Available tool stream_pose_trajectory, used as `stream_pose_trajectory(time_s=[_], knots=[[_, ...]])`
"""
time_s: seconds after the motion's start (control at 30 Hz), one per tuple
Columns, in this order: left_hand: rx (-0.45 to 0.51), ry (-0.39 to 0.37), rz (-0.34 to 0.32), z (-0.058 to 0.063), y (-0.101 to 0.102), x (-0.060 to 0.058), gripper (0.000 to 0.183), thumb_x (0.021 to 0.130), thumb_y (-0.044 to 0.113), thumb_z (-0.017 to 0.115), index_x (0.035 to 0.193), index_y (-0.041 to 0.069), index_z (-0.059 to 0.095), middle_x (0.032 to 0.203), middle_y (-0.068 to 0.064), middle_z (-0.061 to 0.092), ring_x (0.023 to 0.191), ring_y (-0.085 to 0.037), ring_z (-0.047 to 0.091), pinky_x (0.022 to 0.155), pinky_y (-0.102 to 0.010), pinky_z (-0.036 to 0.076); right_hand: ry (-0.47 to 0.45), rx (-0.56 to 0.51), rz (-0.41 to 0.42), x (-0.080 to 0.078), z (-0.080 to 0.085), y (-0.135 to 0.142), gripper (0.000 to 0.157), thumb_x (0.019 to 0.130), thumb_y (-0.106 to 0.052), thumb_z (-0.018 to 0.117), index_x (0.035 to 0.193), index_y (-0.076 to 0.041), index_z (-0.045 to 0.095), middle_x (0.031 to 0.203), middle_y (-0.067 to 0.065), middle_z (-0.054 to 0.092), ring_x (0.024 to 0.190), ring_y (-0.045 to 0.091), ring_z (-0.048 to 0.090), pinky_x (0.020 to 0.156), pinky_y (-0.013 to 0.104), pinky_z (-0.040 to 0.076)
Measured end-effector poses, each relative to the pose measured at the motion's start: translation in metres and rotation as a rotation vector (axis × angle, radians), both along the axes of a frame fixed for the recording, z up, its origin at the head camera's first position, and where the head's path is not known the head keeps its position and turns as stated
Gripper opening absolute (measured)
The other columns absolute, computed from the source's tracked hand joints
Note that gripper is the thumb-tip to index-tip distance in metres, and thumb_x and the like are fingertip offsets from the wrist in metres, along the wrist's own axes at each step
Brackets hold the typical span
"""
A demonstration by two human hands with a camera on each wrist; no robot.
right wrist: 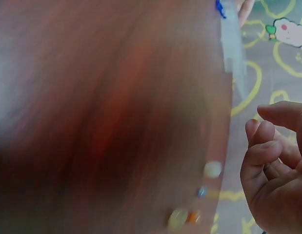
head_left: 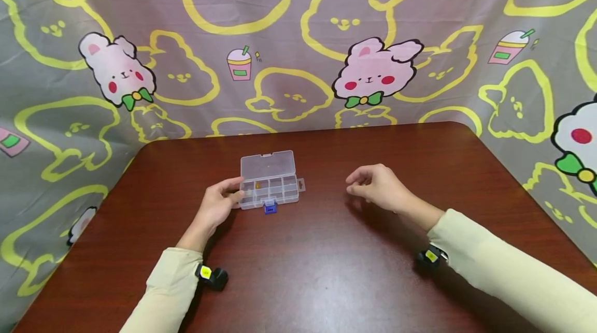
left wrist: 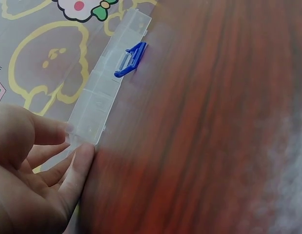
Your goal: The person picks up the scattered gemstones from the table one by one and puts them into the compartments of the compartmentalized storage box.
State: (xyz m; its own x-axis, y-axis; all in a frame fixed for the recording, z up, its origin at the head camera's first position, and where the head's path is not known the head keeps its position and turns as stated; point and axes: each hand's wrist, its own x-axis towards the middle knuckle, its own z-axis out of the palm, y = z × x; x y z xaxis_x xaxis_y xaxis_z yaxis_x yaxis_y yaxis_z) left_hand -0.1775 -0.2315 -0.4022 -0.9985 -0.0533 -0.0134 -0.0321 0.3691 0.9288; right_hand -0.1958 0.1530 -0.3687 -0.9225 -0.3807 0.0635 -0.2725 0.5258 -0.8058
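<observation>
I'm watching a glossy reddish-brown table (head_left: 322,281), and behind it grey cloth (head_left: 289,51) comes alive with yellow outlines, red-cheeked rabbits (head_left: 373,71), pink drink cups (head_left: 240,66)!

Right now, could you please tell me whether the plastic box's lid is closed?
No, the lid is open, leaving the compartments uncovered.

No writing is legible; the marks on the yellow wrist stickers (head_left: 205,272) are too small.
</observation>
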Motion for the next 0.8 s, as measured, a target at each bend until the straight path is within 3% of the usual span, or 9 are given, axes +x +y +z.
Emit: stream_pose_trajectory(time_s=[0.27, 0.6, 0.8], knots=[[0.004, -0.009, 0.003, 0.001, 0.0, 0.0, 0.04, 0.097, 0.0, 0.061, 0.137, -0.004, 0.057, 0.129, -0.026, 0.059, 0.096, -0.02, 0.063, 0.071, -0.021, 0.055, -0.029, 0.032, -0.061, 0.007, -0.009, 0.032, 0.013, 0.089, -0.011, 0.074, 0.101, -0.005, 0.074, 0.079, 0.005, 0.067, 0.052, 0.02, 0.054, 0.04, 0.03, 0.044], [0.002, -0.028, 0.016, 0.002, 0.001, 0.0, 0.04, 0.098, 0.0, 0.06, 0.138, -0.002, 0.058, 0.131, -0.024, 0.058, 0.096, -0.021, 0.062, 0.071, -0.021, 0.055, 0.008, 0.046, -0.092, 0.021, -0.009, 0.062, 0.014, 0.089, -0.009, 0.075, 0.102, -0.003, 0.074, 0.082, 0.006, 0.069, 0.057, 0.02, 0.06, 0.051, 0.03, 0.052], [0.007, -0.019, 0.011, 0.001, 0.001, 0.0, 0.04, 0.097, -0.001, 0.06, 0.137, -0.004, 0.058, 0.13, -0.026, 0.058, 0.096, -0.021, 0.063, 0.071, -0.021, 0.056, 0.036, 0.042, -0.115, 0.03, -0.011, 0.079, 0.015, 0.088, -0.008, 0.076, 0.102, -0.003, 0.074, 0.081, 0.006, 0.07, 0.056, 0.017, 0.058, 0.05, 0.028, 0.049]])
